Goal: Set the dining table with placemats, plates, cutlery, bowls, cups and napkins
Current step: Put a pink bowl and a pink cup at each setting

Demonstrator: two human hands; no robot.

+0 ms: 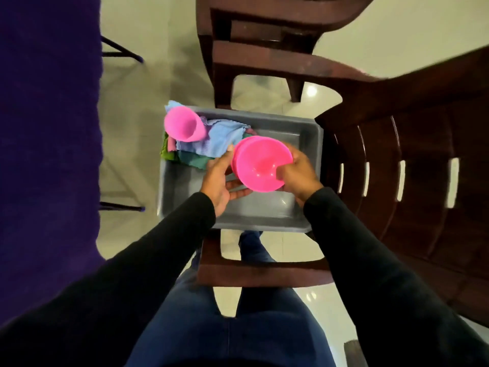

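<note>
Pale glossy floor tiles (148,75) are showing beneath you as you are standing over a grey plastic tub (304,133), which is resting on the seat of a dark brown chair (264,271), with a second dark chair (254,43) beyond it and a purple-covered surface (47,128) along your left. You are lifting a stack of pink bowls (262,165) above the tub: your right hand (296,173) is gripping the rim, thumb curling inside the top bowl, while your left hand (219,178) is cradling the stack's side and underside with fingers spread wide. A pink cup (182,127) is lying tilted on folded cloth napkins (222,141) heaped in the tub's far left corner.
</note>
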